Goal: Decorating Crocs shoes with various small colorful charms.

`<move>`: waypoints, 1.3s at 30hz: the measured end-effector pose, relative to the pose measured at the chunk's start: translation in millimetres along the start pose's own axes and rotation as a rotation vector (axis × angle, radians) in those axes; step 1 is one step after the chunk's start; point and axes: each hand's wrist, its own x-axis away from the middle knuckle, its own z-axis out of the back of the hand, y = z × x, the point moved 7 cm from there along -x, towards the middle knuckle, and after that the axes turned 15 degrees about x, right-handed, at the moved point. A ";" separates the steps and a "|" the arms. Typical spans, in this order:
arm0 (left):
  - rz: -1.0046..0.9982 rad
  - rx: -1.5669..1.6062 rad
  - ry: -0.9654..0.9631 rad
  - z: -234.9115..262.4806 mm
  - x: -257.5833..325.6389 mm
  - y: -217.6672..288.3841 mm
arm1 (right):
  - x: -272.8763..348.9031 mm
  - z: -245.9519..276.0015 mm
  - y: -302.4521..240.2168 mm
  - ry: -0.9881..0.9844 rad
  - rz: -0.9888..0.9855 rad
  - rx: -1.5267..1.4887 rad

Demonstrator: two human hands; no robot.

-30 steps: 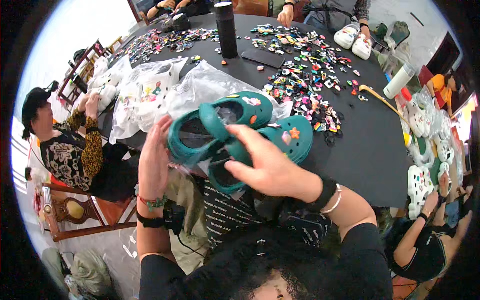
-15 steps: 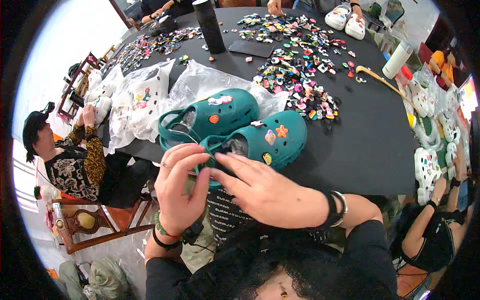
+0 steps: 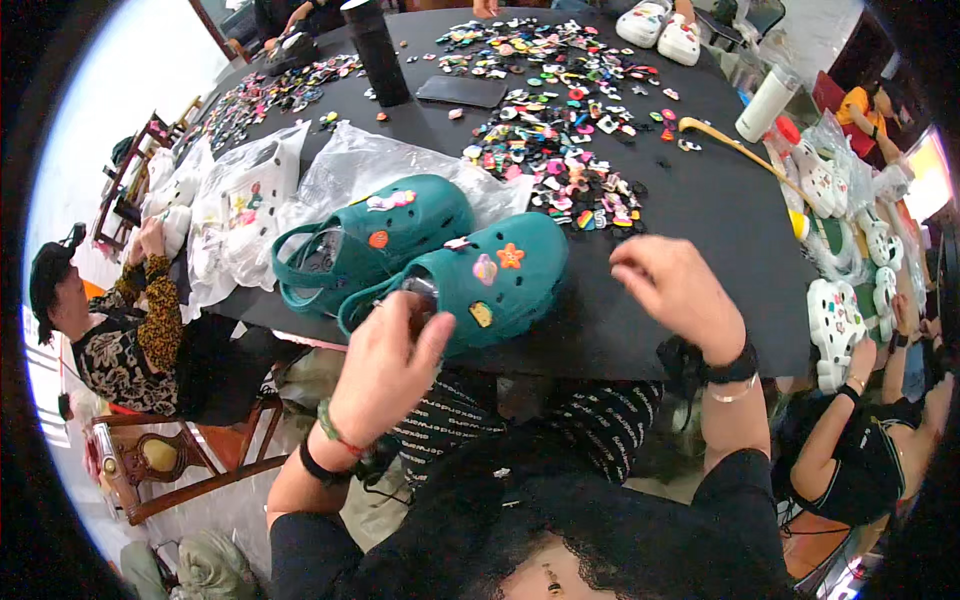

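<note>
Two dark green clogs sit side by side near the table's front edge, their toes pointing to the upper right. The near clog [image 3: 535, 272] carries an orange starfish charm [image 3: 510, 256], a purple-pink charm and a yellow one. On the far clog [image 3: 432, 222] are a pastel charm and an orange one. My left hand [image 3: 385, 365] is at the near clog's heel opening, its fingers curled over the rim and partly hidden, the thumb along the outer side. To the right, apart from the clogs, my right hand [image 3: 680, 295] hovers over the table with loosely bent fingers and nothing visible in them.
Behind the clogs lies a clear plastic bag [image 3: 385, 165]. Heaps of small colourful charms [image 3: 575, 150] spread over the black table [image 3: 700, 200]. A black bottle [image 3: 376, 55], a phone [image 3: 462, 92] and a wooden stick [image 3: 745, 145] lie or stand beyond. People work at both sides.
My right hand has left the near clog's heel strap and moved right over the table. My left hand stays at that clog's heel. The view has shifted slightly.
</note>
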 end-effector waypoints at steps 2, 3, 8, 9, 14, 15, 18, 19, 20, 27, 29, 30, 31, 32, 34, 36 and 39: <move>0.148 0.078 -0.041 2.9 -8.0 -9.4 | -6.6 7.5 32.3 0.016 -0.096 0.030; 0.137 0.094 -0.042 5.2 -7.9 -6.5 | -13.1 12.2 43.3 0.038 -0.114 0.040; 0.047 0.260 0.076 10.0 -9.0 -8.3 | -55.9 3.9 70.6 0.119 -0.050 0.032; 0.157 0.515 0.062 6.8 -9.3 -15.1 | -62.1 -4.8 71.5 0.095 0.002 0.040; 0.404 1.333 -0.003 -8.7 -8.9 -23.9 | -76.4 -38.7 76.4 0.090 0.145 0.024; 0.425 1.385 0.016 -8.8 -11.1 -23.1 | -75.9 -41.7 80.5 0.099 0.116 -0.019; 0.444 1.309 0.024 -10.6 -13.6 -17.4 | -68.2 -46.6 92.5 0.107 0.074 -0.053; 0.472 1.244 -0.013 -13.8 -11.7 -25.0 | -64.9 -43.1 97.4 0.112 0.070 -0.031; 0.477 1.241 -0.018 -13.3 -14.3 -25.1 | -61.8 -40.5 101.7 0.112 0.064 -0.034; 0.210 0.140 -0.010 -23.8 -46.5 -17.4 | -48.7 -25.0 103.5 -0.054 -0.079 -0.044; 0.219 0.241 -0.003 -27.9 -49.1 -16.7 | -42.7 -35.5 103.0 -0.222 -0.131 -0.042; 0.225 0.342 0.007 -28.8 -49.0 -16.4 | -42.7 -33.8 98.7 -0.225 -0.127 -0.047; 0.231 0.440 0.019 -29.1 -47.7 -15.7 | -41.9 -34.8 94.6 -0.300 -0.171 0.022; 0.237 0.433 0.025 -31.1 -45.7 -14.2 | -40.3 -39.4 92.5 -0.376 -0.213 0.092; 0.214 0.527 0.100 -29.9 -41.2 -11.1 | -38.8 -51.1 89.3 -0.346 -0.197 0.167; 0.150 0.264 0.087 -27.9 -40.5 -9.1 | -35.3 -56.5 90.9 -0.249 -0.182 0.277; 0.072 0.253 0.123 -28.6 -34.5 -18.4 | -38.7 -56.7 91.5 -0.217 -0.196 0.307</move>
